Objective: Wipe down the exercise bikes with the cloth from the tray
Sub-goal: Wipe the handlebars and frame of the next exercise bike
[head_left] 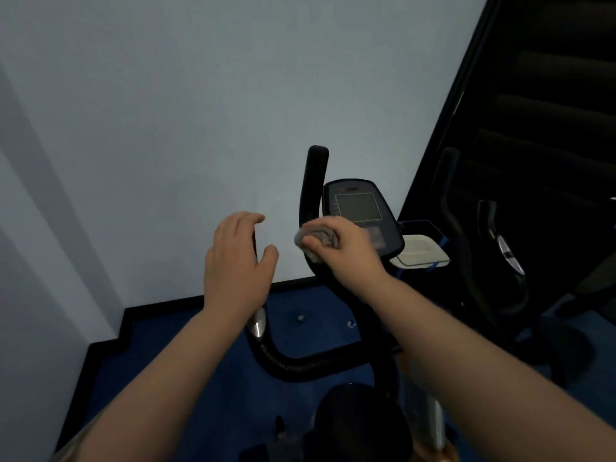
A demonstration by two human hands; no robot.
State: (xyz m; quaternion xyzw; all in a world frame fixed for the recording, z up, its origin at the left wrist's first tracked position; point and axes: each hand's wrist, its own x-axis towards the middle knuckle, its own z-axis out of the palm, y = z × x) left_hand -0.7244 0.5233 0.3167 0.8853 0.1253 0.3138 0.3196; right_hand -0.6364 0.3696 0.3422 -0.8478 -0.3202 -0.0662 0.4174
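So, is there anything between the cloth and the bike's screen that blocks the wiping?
Nothing visible does. The right hand holds the cloth at the lower left edge of the console, beside the upright handlebar.

cloth (318, 237): grey | bike (313, 361): black | tray (421, 251): white | floor (310, 305): blue

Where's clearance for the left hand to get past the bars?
Free: the gap between the left hand and the right hand gripping the cloth, with wall behind it, and the blue floor inside the handlebar loop. Crowded: right of the console, where the tray and second bike sit close.
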